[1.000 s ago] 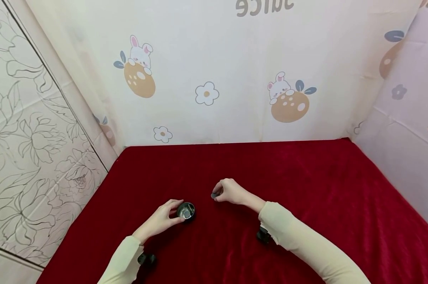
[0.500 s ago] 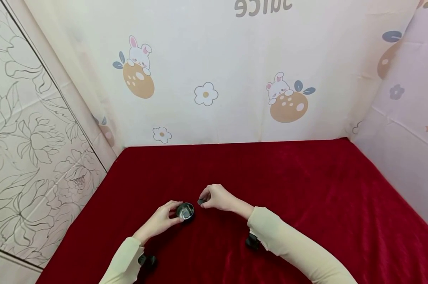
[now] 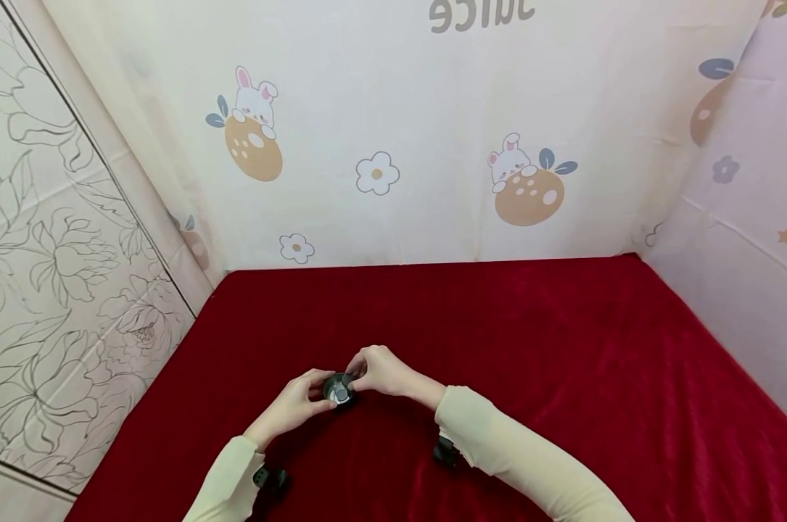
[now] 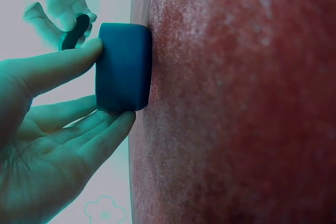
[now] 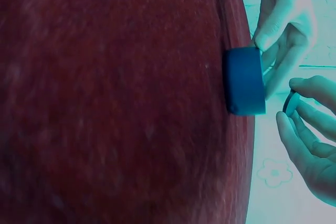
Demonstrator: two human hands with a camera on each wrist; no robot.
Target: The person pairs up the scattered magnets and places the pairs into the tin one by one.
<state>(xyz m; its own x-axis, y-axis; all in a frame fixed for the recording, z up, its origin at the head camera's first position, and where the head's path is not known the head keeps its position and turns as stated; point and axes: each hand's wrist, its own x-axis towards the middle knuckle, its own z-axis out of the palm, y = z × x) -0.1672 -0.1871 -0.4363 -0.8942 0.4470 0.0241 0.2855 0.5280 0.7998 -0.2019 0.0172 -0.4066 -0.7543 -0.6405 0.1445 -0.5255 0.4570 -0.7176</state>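
Note:
A small round dark cup [image 3: 338,394] with a shiny silvery inside stands on the red cloth, its opening upward. A grey round shape shows at the bottom inside it. My left hand [image 3: 293,403] grips the cup by its sides, thumb on the near side and fingers on the far side. In the left wrist view the cup's smooth outer wall [image 4: 124,67] shows between thumb and fingers. My right hand [image 3: 381,371] pinches a small dark flat disc [image 5: 291,103] between thumb and fingertips, close over the cup's right rim. The disc is tilted on edge.
Red velvety cloth [image 3: 497,326] covers the table. A pale curtain [image 3: 432,203] with printed rabbits and flowers hangs behind it, and a flower-patterned panel [image 3: 73,254] stands at the left. Dark wrist cameras sit below both cuffs.
My right hand has moved left and slightly nearer with the disc, from beside the cup to over its right rim. The left hand and the cup have stayed in place.

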